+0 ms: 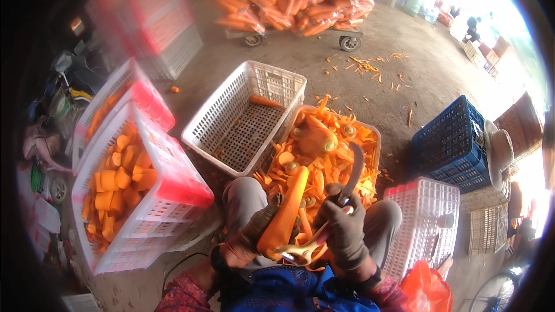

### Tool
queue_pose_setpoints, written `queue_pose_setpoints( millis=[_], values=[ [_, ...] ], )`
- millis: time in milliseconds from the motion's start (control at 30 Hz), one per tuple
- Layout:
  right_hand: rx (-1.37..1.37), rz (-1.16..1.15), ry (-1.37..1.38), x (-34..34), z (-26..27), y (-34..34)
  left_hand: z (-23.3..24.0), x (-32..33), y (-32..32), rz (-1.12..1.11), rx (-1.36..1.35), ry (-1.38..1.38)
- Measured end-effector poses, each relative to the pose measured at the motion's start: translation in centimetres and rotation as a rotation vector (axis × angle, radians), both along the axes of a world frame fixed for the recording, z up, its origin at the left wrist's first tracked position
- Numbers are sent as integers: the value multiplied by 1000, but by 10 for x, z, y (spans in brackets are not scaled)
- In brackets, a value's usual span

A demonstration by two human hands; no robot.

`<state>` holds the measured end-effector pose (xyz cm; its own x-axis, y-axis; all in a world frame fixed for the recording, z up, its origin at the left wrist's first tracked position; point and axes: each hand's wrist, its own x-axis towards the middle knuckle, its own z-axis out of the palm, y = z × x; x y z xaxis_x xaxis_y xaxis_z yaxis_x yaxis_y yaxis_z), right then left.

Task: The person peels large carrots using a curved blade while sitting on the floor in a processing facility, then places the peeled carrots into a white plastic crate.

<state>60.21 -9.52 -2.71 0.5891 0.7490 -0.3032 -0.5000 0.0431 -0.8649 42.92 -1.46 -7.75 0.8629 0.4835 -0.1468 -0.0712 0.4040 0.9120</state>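
Note:
My left hand [262, 225], in a dark work glove, is closed around a large carrot [284, 212] that stands tilted above my lap. My right hand [342, 229], gloved too, grips a vegetable peeler [303, 252] and a knife with a curved blade [355, 169] together. The peeler's head lies against the carrot's lower end, and the blade points up and away from me. Just past both hands, between my knees, a crate [379, 147] is heaped with carrot peelings [316, 177], carrot ends and some larger carrot pieces.
A white plastic crate [190, 134] ahead holds a carrot [265, 101]. At left, a pink-and-white crate [182, 173] contains cut carrots [113, 182]. Bagged carrots [299, 0] load a wheeled cart [295, 34]. At right are a blue crate [451, 147], a hat [498, 151] and an upturned white crate [422, 221].

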Motion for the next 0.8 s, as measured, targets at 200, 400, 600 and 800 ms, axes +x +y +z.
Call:
queue_pose_setpoints(
  millis=[200,400,600,800],
  values=[
    [7,-69,-92,19,-9,12,-7,-12,-8,-48,-74,16],
    [80,-203,-185,87,-20,51,-57,-45,-25,-68,-252,-3],
    [141,-225,-508,79,-22,26,-8,-36,-13,-203,-157,123],
    [17,-70,-1551,14,-22,-48,28,2,-11,-187,-94,179]
  ],
)
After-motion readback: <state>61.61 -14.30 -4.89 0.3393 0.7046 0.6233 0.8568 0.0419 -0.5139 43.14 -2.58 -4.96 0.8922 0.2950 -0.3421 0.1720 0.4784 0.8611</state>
